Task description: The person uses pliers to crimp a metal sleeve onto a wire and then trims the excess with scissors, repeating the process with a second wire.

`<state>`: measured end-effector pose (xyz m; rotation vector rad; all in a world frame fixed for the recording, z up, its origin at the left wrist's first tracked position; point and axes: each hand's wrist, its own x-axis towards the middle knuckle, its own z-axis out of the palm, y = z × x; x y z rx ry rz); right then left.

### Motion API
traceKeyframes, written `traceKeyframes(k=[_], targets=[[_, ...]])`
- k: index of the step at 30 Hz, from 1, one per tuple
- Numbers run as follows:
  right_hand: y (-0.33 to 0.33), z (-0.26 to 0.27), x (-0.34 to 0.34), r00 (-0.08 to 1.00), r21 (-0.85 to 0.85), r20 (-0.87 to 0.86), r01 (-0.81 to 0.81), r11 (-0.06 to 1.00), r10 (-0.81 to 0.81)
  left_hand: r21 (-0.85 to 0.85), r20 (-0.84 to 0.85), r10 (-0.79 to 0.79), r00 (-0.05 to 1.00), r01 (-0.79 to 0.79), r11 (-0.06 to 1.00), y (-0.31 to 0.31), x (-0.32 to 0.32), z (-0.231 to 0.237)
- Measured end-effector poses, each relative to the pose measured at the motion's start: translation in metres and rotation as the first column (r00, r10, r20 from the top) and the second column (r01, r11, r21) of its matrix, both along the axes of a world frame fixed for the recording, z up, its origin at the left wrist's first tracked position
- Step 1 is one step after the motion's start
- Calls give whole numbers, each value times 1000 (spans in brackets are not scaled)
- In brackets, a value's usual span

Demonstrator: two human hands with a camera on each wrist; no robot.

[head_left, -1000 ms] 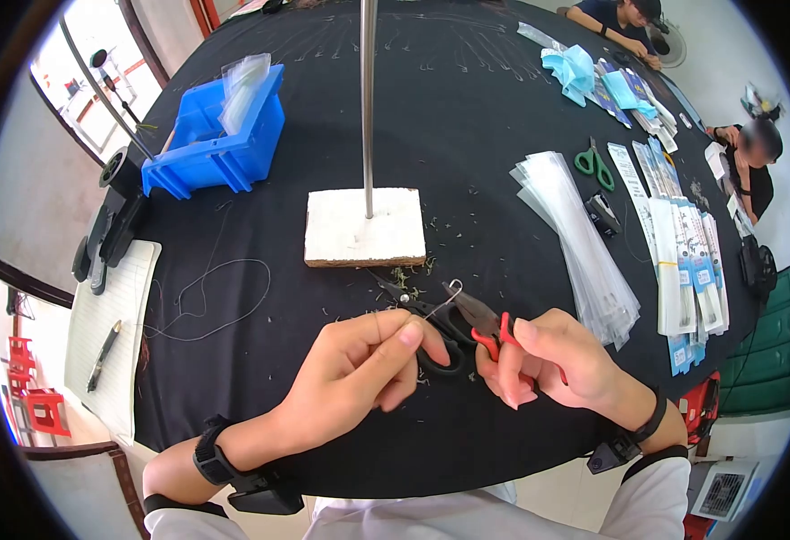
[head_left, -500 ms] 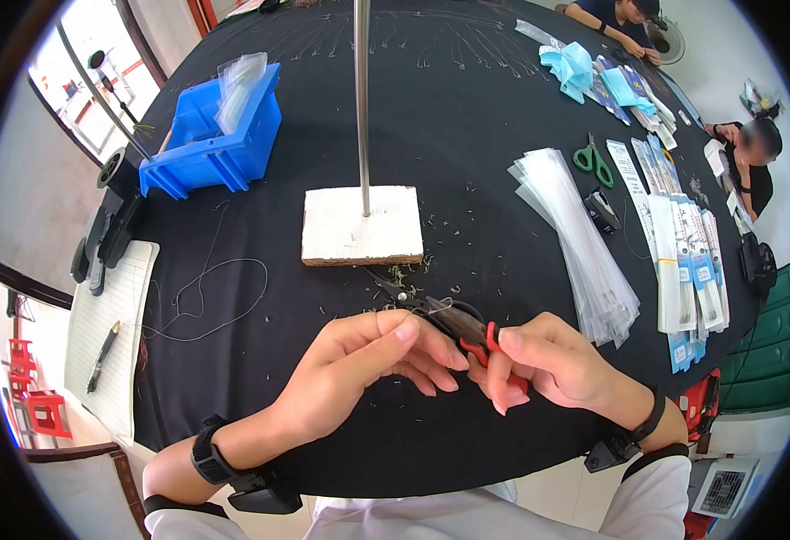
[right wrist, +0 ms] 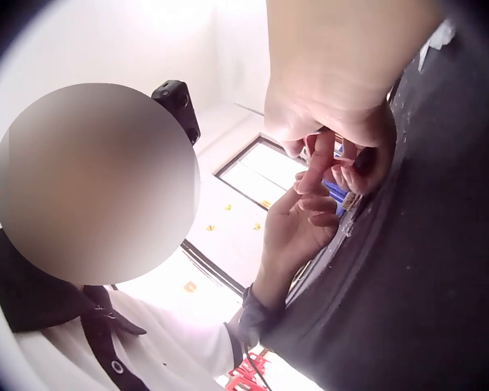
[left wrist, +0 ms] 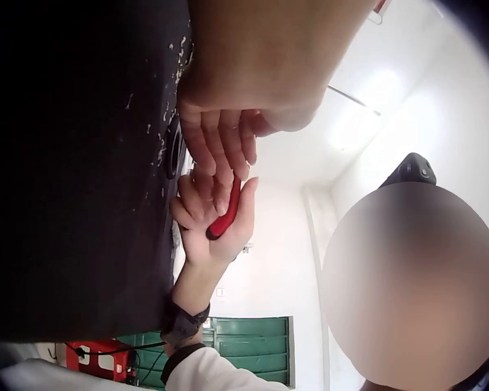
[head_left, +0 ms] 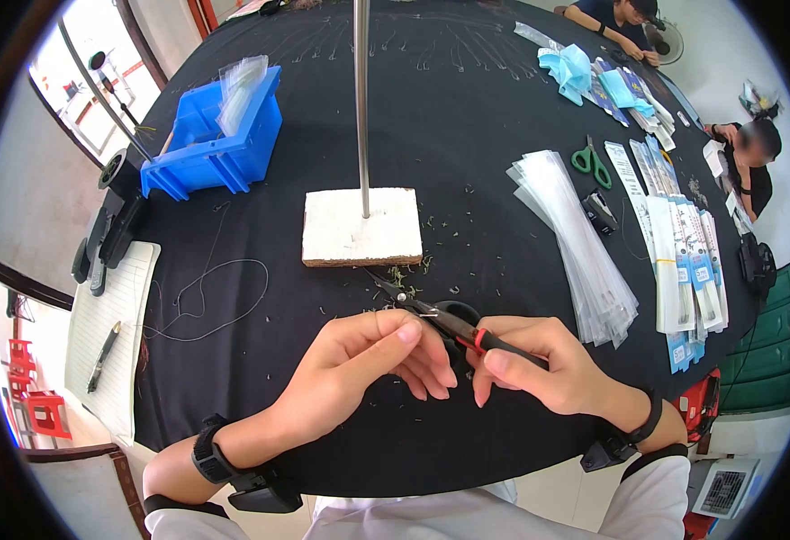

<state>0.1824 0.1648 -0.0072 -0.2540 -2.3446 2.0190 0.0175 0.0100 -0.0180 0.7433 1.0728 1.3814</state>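
Pliers, red and black handles: gripped in right hand, fingers curled round handles, thumb laid along the upper one; nose pointing leftward, near left fingertips.

Thin metal piece, mostly hidden: pinched in left hand, between thumb and bent forefinger, remaining fingers loosely bent and apart from thumb; located right at the tip of the pliers. Whether clamped by the plier jaws: cannot tell.

Black scissors: lying on black cloth, beneath pliers and hands in head view, partly covered.

White block, with upright metal rod: just beyond scissors, green clippings scattered beside the near right corner.

Left side: blue bin, holding clear plastic sleeves; ruled notebook, bearing pen and black stapler.

Right side: fanned clear sleeves; green-handled scissors; printed packets, stacked.
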Motion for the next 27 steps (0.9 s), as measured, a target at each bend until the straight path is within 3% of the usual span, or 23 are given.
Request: traceKeyframes(k=[2, 5, 8, 14, 17, 20, 23, 27], targets=[[-1, -7, 0, 996, 64, -94, 3, 998, 3, 6, -4, 2, 1000, -2, 1000, 0, 0, -1], [-6, -3, 0, 996, 113, -73, 53, 992, -45, 6, -17, 12, 1000, -12, 1000, 0, 0, -2], [-7, -2, 1, 991, 316, -76, 125, 941, -106, 2, -24, 22, 999, -22, 1000, 0, 1, -2], [-5, -10, -1, 965, 497, -237, 220, 840, -113, -14, -4, 49, 999, -49, 999, 0, -1, -3], [-5, -4, 1, 982, 344, -157, 157, 926, -108, -28, 24, 86, 996, -86, 996, 1, -1, -5], [-3, 0, 1, 995, 301, -83, 84, 950, -62, -34, 15, 99, 995, -99, 995, 1, -1, -6], [-6, -7, 0, 980, 283, -150, 167, 945, -128, -32, 11, 118, 993, -118, 993, 1, -2, -6], [-4, -6, 1, 978, 497, -175, 183, 848, -109, -19, 30, 128, 991, -127, 992, 1, -3, -7]])
